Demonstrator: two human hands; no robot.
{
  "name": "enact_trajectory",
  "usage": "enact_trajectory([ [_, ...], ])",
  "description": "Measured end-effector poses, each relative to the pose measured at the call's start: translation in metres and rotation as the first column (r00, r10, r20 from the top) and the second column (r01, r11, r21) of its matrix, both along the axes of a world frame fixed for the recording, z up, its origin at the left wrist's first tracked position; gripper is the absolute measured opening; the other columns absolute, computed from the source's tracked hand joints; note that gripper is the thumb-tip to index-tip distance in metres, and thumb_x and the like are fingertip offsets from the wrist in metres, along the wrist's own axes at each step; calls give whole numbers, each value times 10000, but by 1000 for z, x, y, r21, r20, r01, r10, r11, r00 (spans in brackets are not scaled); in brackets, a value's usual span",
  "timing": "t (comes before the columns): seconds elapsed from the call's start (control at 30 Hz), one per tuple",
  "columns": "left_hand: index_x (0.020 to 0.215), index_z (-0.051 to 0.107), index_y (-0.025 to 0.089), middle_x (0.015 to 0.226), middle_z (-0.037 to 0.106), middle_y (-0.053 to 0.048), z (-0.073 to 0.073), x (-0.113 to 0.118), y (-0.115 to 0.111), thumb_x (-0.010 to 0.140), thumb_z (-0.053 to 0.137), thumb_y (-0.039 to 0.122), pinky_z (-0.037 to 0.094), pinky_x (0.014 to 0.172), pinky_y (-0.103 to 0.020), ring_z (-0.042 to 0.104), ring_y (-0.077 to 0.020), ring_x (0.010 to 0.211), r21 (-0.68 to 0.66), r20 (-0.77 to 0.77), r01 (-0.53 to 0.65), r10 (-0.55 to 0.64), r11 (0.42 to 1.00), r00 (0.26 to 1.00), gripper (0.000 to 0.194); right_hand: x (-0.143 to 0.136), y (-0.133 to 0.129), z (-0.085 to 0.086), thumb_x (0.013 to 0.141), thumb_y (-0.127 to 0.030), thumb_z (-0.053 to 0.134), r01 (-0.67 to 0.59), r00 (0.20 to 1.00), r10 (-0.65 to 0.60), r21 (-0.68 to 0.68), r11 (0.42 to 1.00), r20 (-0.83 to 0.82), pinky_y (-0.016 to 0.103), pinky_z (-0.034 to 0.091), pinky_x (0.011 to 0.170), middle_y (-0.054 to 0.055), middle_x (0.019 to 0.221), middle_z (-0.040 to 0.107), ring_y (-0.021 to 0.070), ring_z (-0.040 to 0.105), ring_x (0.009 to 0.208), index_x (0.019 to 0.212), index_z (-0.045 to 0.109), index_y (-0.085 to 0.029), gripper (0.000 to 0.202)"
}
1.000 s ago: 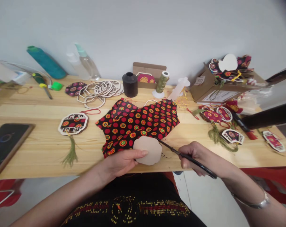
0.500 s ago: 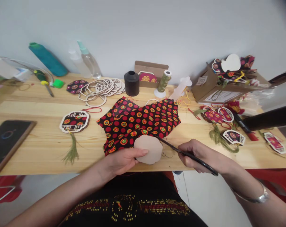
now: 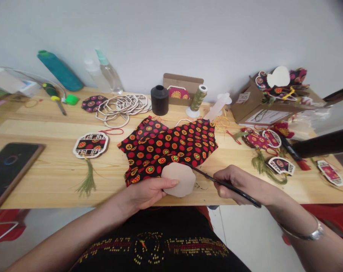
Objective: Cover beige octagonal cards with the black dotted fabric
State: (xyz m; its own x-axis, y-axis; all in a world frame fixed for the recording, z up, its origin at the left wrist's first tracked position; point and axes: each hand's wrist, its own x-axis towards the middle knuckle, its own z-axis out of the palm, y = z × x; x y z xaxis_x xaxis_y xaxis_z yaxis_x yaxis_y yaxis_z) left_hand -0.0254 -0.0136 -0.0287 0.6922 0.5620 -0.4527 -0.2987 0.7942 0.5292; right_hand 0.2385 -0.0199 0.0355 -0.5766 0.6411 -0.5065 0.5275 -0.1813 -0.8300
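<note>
My left hand [image 3: 152,192] pinches a pale, scallop-edged flat piece [image 3: 180,180] under its thumb; the fingers beneath are hidden. Behind that piece spreads a black fabric [image 3: 171,145] patterned with red dots and orange-green flowers. In my right hand [image 3: 235,183] is a pair of black scissors [image 3: 208,176]. Their blades point left, with the tip at the fabric's lower edge, just beyond the pale piece. Small dark scraps [image 3: 201,186] lie on the wood beneath the blades. I cannot tell whether the blades are parted.
Left of the fabric rests a framed ornament [image 3: 91,145] with a green tassel. Farther left lies a phone [image 3: 14,172]. Wooden frames [image 3: 123,105], a black thread cone [image 3: 159,100] and a thread spool [image 3: 198,99] line the back. A cardboard box [image 3: 264,107] stands right, near tasselled ornaments [image 3: 256,139].
The whole view has shifted very slightly. Both hands, the pale piece and the scissors keep nearly the same positions relative to the fabric.
</note>
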Motion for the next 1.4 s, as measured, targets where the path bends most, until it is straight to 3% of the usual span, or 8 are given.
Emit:
enact_trajectory([
  [0.23,964,722,120,1050,733,-132,-4,-3,1,746,730,213,291,1101,-469,562,-306,1184,6,7,16,-16,1000,1000,238,-3,4,5,788,-540,630,61,998,-61,-117,991,4,165,202,337,-88,436,362,32,306,381,598,465,-171,447],
  [0.6,956,728,137,1037,742,-114,-5,-3,1,735,737,218,283,1107,-472,579,-295,1166,15,-30,29,-29,999,999,235,-7,10,14,744,-460,703,76,986,-62,-84,994,156,174,210,343,-88,429,382,33,321,373,577,529,-156,387],
  [1.03,966,724,135,1050,737,-125,-4,-3,0,730,736,248,299,1103,-469,570,-306,1180,32,-37,46,-45,998,998,262,3,15,6,749,-540,664,-90,991,84,62,994,101,198,162,404,-85,526,274,54,224,491,569,382,-186,487],
  [1.4,904,736,144,1007,752,-111,0,-1,-1,698,760,234,331,1083,-474,621,-296,1102,13,-39,26,-25,1000,999,227,-2,15,11,736,-614,625,-88,992,85,34,996,97,214,190,418,-65,544,320,66,260,506,591,413,-183,501],
])
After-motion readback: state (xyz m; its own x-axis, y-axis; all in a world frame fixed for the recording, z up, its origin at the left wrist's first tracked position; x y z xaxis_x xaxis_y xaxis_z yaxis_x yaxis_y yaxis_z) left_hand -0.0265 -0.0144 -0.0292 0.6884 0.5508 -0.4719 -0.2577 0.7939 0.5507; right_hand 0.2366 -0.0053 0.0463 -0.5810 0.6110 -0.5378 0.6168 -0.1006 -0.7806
